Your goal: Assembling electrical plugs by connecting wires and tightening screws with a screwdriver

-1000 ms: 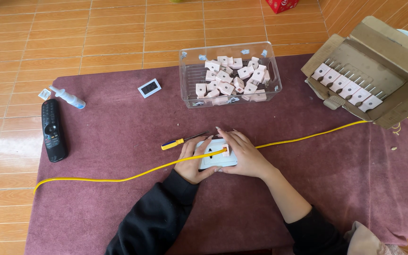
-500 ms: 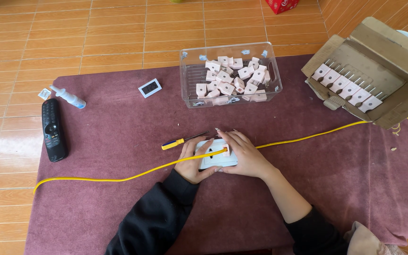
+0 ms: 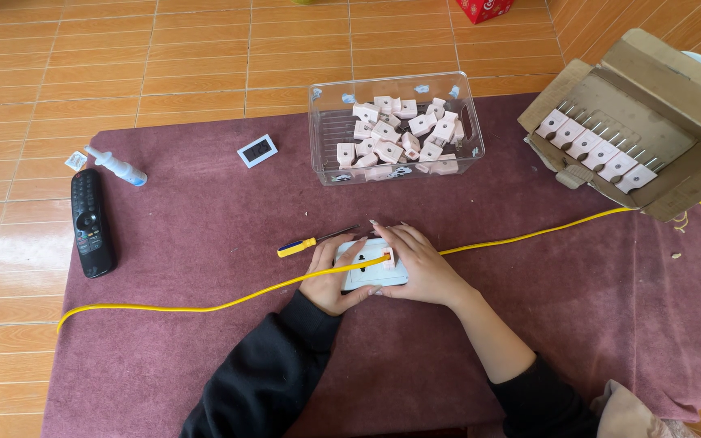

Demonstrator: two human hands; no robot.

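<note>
A white rectangular socket block [image 3: 373,276] lies on the maroon cloth [image 3: 204,219], gripped on both sides. My left hand [image 3: 330,276] holds its left end, and a yellow cable [image 3: 204,307] runs over that hand. My right hand [image 3: 419,264] covers the block's right end, fingers pressing a small pink plug [image 3: 387,259] at the block's top. The cable continues right toward the cardboard box. A screwdriver [image 3: 306,244] with a yellow and blue handle lies just left of my hands.
A clear plastic bin [image 3: 326,134] with several pink plugs stands behind my hands. An open cardboard box [image 3: 659,105] with a row of plugs sits at the right. A black remote [image 3: 91,223], a small white bottle [image 3: 117,168] and a small digital display [image 3: 256,150] lie at the left.
My hands have stayed on the socket block with only slight finger shifts. Nothing else has moved.
</note>
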